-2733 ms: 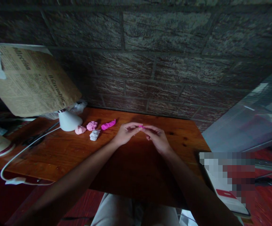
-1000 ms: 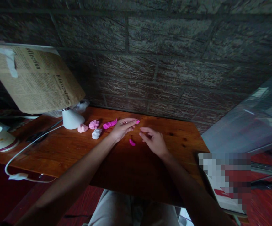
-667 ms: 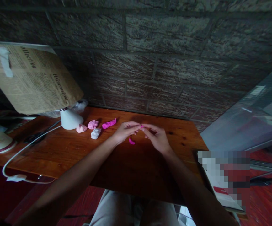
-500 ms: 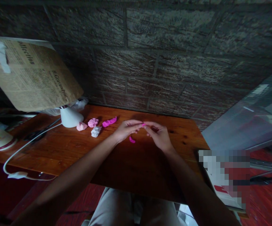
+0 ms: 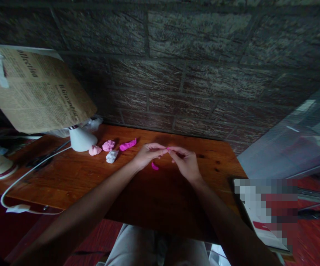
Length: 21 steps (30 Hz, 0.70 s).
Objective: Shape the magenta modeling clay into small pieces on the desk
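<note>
Fingers [image 5: 160, 150] of left hand [image 5: 145, 155] and right hand [image 5: 188, 162] both pinching small magenta piece [image 5: 168, 148], held over bench [image 5: 79, 181]. Curved magenta scrap [image 5: 154, 166] on bench near left hand. Leftward: magenta strip [image 5: 128, 145], white lump [image 5: 111, 157], two pink lumps [image 5: 108, 145] near lamp base [image 5: 82, 139]. Cord [image 5: 18, 209] crosses bench's left part; brick wall [image 5: 162, 74] bars far side.

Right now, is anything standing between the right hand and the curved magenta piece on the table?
Nothing visible stands between the right hand and the curved magenta piece; only wooden tabletop shows between them. That hand is occupied, though: together with the left hand, it pinches a small magenta bit.
</note>
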### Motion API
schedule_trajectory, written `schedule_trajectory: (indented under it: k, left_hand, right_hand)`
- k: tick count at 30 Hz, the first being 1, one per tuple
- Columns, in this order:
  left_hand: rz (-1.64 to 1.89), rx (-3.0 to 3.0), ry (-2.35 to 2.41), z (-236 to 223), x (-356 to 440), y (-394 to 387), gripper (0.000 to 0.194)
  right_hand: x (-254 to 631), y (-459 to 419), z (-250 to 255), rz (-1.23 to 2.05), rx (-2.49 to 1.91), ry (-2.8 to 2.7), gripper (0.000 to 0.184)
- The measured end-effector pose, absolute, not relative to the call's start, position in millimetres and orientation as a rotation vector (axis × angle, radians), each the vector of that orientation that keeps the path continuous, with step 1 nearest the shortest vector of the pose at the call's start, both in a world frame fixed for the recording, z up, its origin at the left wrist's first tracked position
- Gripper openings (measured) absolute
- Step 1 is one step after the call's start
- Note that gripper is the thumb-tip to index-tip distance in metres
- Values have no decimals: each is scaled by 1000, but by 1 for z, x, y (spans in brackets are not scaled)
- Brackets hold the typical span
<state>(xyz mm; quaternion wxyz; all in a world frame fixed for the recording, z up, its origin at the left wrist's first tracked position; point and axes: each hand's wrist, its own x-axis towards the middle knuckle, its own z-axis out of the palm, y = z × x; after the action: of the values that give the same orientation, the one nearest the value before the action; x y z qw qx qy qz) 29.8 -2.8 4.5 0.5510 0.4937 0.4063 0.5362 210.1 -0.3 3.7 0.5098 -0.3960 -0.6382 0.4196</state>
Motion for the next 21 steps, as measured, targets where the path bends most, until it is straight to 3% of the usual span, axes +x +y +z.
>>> schedule_trajectory:
  k: [8, 21]
  left_hand:
    - [1247, 1112, 939, 7, 33, -5, 40]
    - [1313, 1027, 951, 13, 33, -4, 47]
  right_hand:
    - [213, -4, 11, 747, -914, -1791, 19]
    - [215, 7, 4, 1018, -906, -1611, 29]
